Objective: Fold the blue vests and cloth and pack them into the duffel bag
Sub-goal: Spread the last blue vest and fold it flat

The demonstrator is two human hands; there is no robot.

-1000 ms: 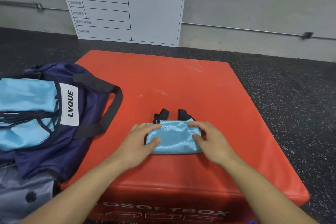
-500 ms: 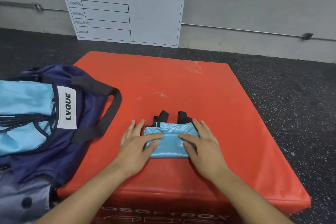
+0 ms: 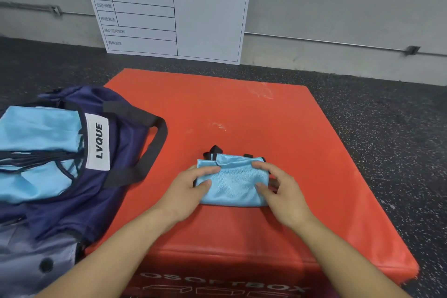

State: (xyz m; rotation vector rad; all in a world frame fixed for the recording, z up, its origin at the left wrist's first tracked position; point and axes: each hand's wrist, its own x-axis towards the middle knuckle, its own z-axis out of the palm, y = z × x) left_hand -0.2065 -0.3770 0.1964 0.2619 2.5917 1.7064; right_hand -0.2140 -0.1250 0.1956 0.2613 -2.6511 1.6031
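Near the front edge of the red soft box, the left hand and right hand each pinch an end of a folded blue vest, thumb on top, fingers curled round the edge. Left of it, the navy duffel bag lies open with blue cloth inside. Farther back, a white board leans against the wall.

red soft box, whiteboard chart, speckled floor
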